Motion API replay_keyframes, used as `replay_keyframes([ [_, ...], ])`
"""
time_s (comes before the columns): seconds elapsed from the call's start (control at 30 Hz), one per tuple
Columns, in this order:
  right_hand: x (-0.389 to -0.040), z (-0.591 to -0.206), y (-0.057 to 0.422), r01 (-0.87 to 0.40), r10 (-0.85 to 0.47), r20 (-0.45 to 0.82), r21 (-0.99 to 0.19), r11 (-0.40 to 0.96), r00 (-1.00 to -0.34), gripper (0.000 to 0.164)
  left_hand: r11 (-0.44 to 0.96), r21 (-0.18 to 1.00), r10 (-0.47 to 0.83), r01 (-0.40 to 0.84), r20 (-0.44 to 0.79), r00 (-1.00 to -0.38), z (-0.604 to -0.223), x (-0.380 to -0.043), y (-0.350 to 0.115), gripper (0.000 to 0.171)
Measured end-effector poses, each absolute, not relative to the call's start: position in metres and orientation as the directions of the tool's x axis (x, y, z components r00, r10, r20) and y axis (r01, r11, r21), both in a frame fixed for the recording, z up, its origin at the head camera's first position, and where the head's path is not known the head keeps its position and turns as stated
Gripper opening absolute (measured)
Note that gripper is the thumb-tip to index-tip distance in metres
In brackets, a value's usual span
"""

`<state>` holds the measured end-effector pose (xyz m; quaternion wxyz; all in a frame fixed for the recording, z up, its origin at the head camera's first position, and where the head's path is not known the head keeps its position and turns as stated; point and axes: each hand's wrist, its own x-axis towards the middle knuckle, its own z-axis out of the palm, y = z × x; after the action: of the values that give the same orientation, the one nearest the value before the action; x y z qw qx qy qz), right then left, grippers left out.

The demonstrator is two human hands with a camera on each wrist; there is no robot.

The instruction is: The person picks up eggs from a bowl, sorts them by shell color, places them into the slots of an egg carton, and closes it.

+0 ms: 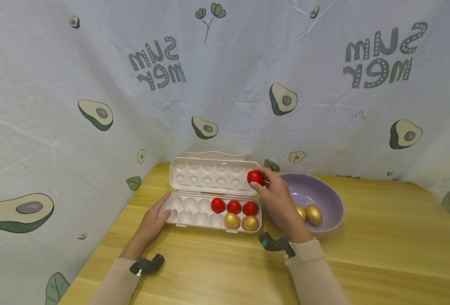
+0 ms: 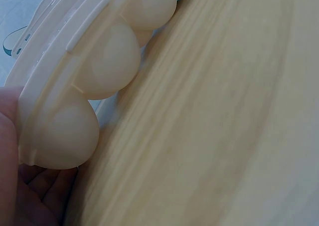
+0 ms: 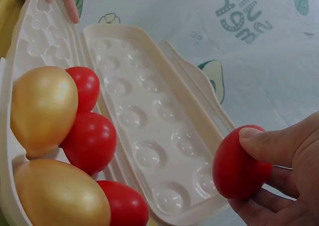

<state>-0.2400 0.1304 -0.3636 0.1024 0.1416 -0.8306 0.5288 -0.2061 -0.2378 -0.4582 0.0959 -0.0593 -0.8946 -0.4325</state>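
A cream plastic egg carton (image 1: 189, 204) lies with its lid (image 1: 213, 169) folded back. Three red eggs (image 1: 234, 206) fill the right part of its rear row, and two gold eggs (image 1: 250, 223) sit in front of them. My right hand (image 1: 278, 197) pinches another red egg (image 3: 238, 163) between thumb and fingers, held over the right end of the lid. At the carton's left end, my left hand (image 1: 151, 223) grips the rim, thumb (image 2: 7, 151) over it and fingers (image 2: 47, 191) beneath. The cups near the left hand hold no eggs.
A purple bowl (image 1: 335, 203) stands right of the carton, partly behind my right forearm, with gold eggs (image 1: 314, 214) inside. Behind the wooden table (image 1: 209, 267) hangs a white curtain (image 1: 232, 76) printed with avocados, close to the carton's lid.
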Motion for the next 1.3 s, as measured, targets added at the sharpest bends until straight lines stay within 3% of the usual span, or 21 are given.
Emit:
replay_keyframes([
  [0.53, -0.238, -0.369, 0.09, -0.488, -0.26, 0.416, -0.792, 0.366, -0.871, 0.049, 0.628, 0.759, 0.015, 0.174, 0.212, -0.977, -0.454, -0.207, -0.241, 0.059],
  [1.3, -0.241, -0.38, 0.032, -0.33, -0.277, 0.25, -0.898, 0.292, -0.928, 0.047, 0.614, 0.766, 0.025, 0.191, 0.223, -0.975, -0.458, -0.207, -0.239, 0.058],
])
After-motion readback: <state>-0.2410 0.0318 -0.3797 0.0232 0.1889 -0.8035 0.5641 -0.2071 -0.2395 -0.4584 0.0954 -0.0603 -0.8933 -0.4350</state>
